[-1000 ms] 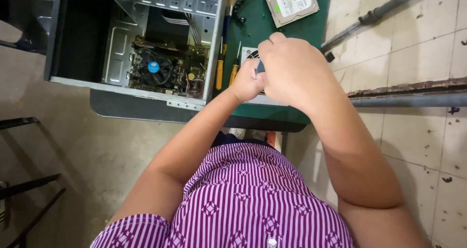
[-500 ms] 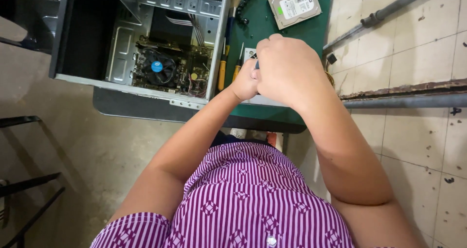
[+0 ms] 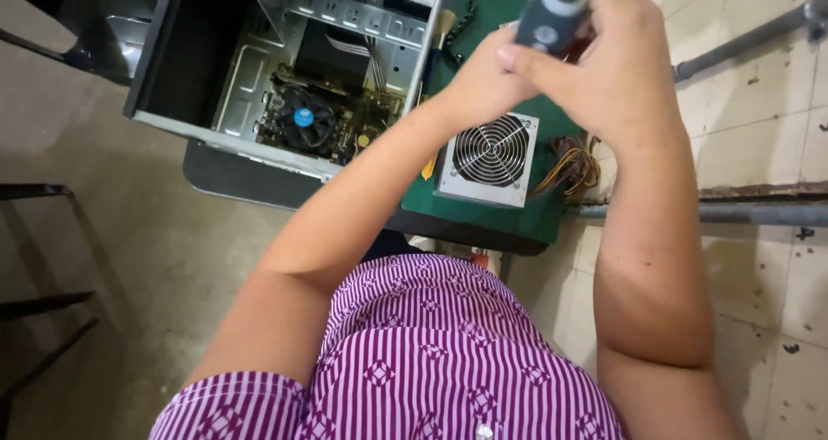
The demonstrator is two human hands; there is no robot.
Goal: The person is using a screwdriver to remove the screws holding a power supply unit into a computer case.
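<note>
Over the green-topped table (image 3: 517, 220), I hold a dark grey cylindrical tool (image 3: 552, 13) in both hands, raised above a grey power supply unit (image 3: 490, 160) whose round fan grille faces up. My right hand (image 3: 617, 69) is clamped around the tool's body from the right; my left hand (image 3: 479, 82) is closed against its lower part from the left, fingers curled, so the two hands meet around it. The tool's long axis points up toward the camera, its rounded end nearest the lens, and the power supply lies directly below and slightly nearer me than the hands. A bundle of coloured wires (image 3: 569, 168) spills from the unit's right side. To the left stands an open computer case (image 3: 285, 69), its fan and board exposed. Neither hand touches the power supply.
</note>
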